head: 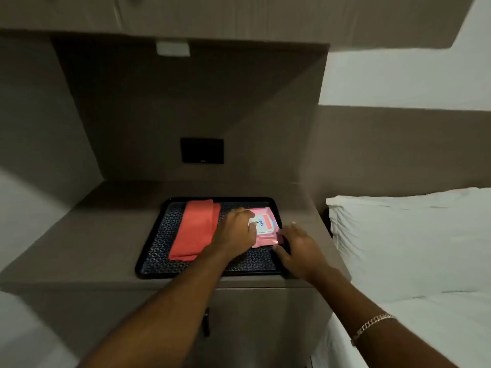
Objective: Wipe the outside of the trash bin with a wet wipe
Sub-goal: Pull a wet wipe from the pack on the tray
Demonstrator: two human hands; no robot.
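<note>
Our left hand (235,231) lies on the pink plastic pack of wet wipes (264,229), grip closed on its left edge; our right hand (299,248) touches its near corner with loose fingers — not closed. The pack lies in the black patterned tray (159,257) on the grey-brown surface (79,240), beside a folded coral cloth (195,229).

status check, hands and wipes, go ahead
Left hand and right hand both on pink wipes pack, in black tray. No wipe out. Bin not in view.
</note>
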